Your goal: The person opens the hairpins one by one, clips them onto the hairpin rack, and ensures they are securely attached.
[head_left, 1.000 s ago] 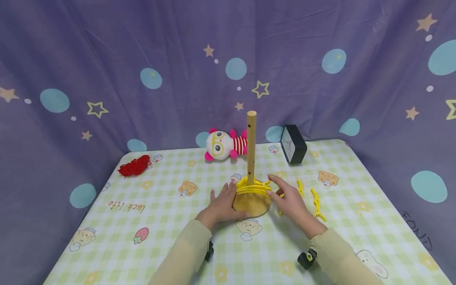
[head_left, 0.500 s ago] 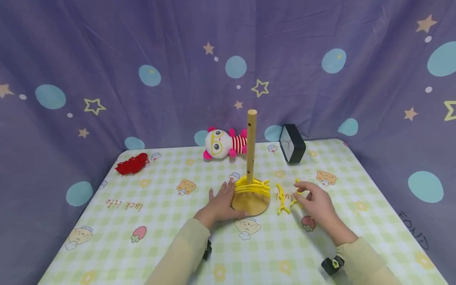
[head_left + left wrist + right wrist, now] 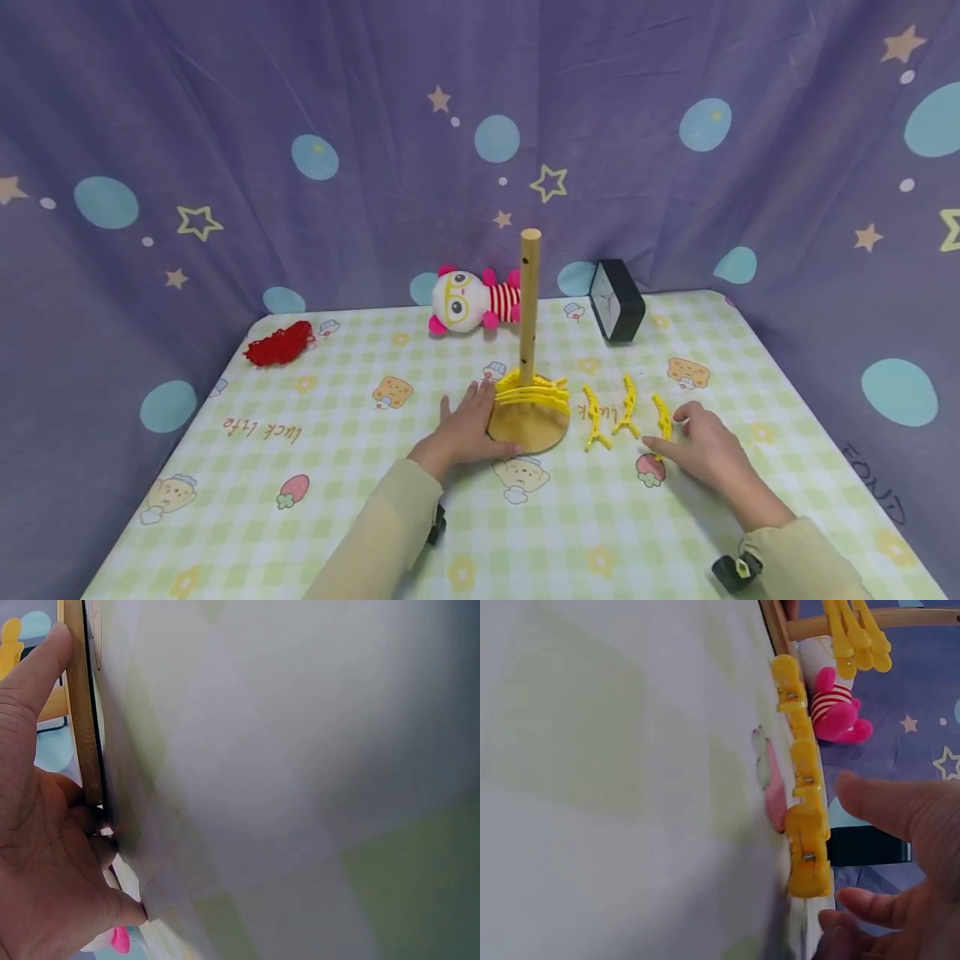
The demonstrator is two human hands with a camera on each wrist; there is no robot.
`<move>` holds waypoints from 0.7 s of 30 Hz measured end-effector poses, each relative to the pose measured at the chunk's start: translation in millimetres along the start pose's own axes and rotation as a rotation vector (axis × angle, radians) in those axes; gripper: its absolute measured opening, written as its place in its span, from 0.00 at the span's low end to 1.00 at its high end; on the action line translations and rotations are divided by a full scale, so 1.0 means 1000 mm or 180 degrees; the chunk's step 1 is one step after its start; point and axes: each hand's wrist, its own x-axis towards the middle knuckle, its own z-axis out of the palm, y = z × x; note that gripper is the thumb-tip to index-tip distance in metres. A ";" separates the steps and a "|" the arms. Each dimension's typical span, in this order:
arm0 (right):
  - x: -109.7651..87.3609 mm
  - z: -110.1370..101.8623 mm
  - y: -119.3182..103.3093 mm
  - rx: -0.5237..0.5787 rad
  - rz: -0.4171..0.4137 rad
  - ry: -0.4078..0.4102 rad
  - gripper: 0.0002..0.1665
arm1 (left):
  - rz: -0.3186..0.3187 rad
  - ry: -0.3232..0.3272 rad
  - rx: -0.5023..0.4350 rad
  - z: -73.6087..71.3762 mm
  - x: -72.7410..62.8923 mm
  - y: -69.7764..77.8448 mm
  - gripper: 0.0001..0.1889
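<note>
A wooden stand (image 3: 529, 308) with an upright pole rises from a round base (image 3: 528, 430). Several yellow plastic clips (image 3: 534, 398) lie across that base, close against the pole. My left hand (image 3: 467, 427) rests against the base's left side, fingers extended, thumb at its front rim (image 3: 81, 720). To the right of the stand, three more yellow clips (image 3: 595, 421) lie spaced in a row on the cloth. My right hand (image 3: 708, 450) is at the rightmost clip (image 3: 662, 421), thumb and fingers spread apart; in the right wrist view a gap shows between them and the nearest clip (image 3: 808, 855).
A panda-like plush toy (image 3: 461, 304) lies behind the stand. To its right stands a black desk clock (image 3: 618, 302). Tangled red yarn or netting (image 3: 281, 344) sits at the far left of the checked tablecloth (image 3: 360, 517). A purple curtain (image 3: 360, 108) hangs behind the table.
My right hand has moved rightward from the stand, past the middle clip, to the rightmost one. The clips have come into view as it moved off them. My left hand stays at the base.
</note>
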 end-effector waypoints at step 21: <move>0.001 0.004 0.010 -0.0268 -0.0032 -0.0151 0.37 | -0.0013 -0.0007 0.0019 0.000 0.000 0.000 0.63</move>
